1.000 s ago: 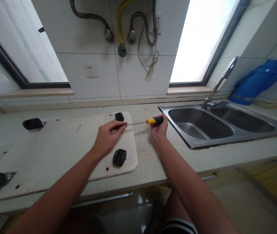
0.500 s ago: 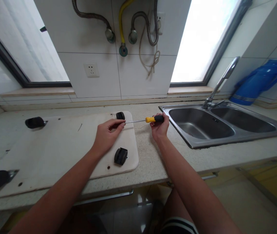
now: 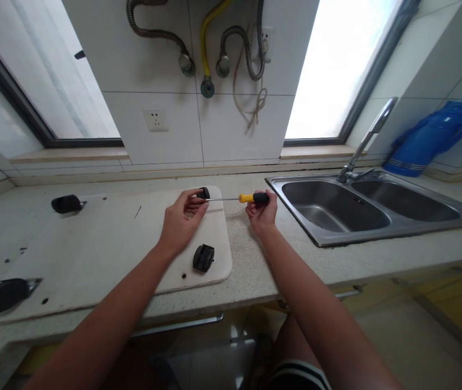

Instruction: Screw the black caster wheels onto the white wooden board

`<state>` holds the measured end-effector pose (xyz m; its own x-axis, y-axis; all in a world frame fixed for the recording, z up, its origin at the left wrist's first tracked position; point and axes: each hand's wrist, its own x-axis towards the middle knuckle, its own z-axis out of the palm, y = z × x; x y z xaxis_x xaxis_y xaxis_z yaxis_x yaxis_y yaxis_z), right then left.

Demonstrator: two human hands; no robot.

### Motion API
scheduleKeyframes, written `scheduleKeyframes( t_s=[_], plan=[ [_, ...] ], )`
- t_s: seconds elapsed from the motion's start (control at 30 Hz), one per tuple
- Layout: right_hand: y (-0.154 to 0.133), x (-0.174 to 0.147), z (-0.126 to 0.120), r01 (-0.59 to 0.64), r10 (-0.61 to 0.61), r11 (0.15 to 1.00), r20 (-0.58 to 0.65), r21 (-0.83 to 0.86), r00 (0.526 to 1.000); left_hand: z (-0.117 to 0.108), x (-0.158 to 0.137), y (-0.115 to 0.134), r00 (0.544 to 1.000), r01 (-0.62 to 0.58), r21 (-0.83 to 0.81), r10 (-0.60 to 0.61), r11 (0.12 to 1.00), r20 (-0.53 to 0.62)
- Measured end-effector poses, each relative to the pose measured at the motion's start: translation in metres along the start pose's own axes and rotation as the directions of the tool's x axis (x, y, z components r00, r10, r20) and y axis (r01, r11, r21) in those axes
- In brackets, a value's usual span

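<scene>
My right hand [image 3: 262,214] is closed around the yellow and black handle of a screwdriver [image 3: 249,198], its metal shaft pointing left. At the shaft's tip, my left hand [image 3: 184,216] pinches a black caster wheel [image 3: 204,192] on the far right corner of a white board [image 3: 104,244]. Finger and thumb lie around the caster, so the exact meeting point of tip and caster is partly hidden. Nearer to me, a second black caster [image 3: 203,258] sits on the board. Two black rounded pieces with metal ends, one far [image 3: 67,203] and one near [image 3: 1,297], are at the left.
The board lies on a speckled counter [image 3: 247,260]. A steel double sink [image 3: 332,208] with a faucet [image 3: 366,141] is set in at the right, a blue thermos jug [image 3: 429,138] behind it. Hoses and a yellow pipe [image 3: 206,49] come down the tiled wall. Drawer handles [image 3: 177,326] run below the counter edge.
My left fingers have opened out from the shaft's tip and moved up around the far caster. The screwdriver and my right hand have shifted slightly left.
</scene>
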<state>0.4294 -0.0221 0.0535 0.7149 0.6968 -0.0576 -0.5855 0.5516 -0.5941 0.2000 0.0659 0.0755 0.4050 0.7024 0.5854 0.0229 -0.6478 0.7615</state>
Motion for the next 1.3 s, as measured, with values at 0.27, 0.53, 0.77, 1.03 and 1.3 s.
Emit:
scheduleKeyframes(
  t_s=[0.27,0.53,0.77,1.03,1.3],
  plan=[
    [-0.01,0.007,-0.007,-0.033,0.037,0.998,-0.081,0.054,0.996,-0.027,-0.058,0.05,0.974,-0.192,0.155,0.169,0.969,0.152],
    [-0.027,-0.019,0.004,0.168,-0.167,0.98,0.018,-0.102,0.986,-0.04,-0.098,0.041,0.947,-0.155,0.278,0.063,0.948,0.314],
    [-0.054,-0.076,0.021,0.611,-0.593,0.706,0.174,-0.359,0.786,-0.046,-0.096,0.035,0.952,-0.154,0.267,0.071,0.951,0.297],
    [-0.074,-0.119,0.054,0.738,-0.497,0.379,0.55,-0.558,0.671,-0.047,-0.095,0.031,0.954,-0.161,0.272,0.079,0.949,0.288],
    [-0.065,-0.123,0.069,0.764,-0.445,0.229,0.633,-0.603,0.634,-0.047,-0.097,0.029,0.958,-0.114,0.272,0.033,0.956,0.286]
  ],
)
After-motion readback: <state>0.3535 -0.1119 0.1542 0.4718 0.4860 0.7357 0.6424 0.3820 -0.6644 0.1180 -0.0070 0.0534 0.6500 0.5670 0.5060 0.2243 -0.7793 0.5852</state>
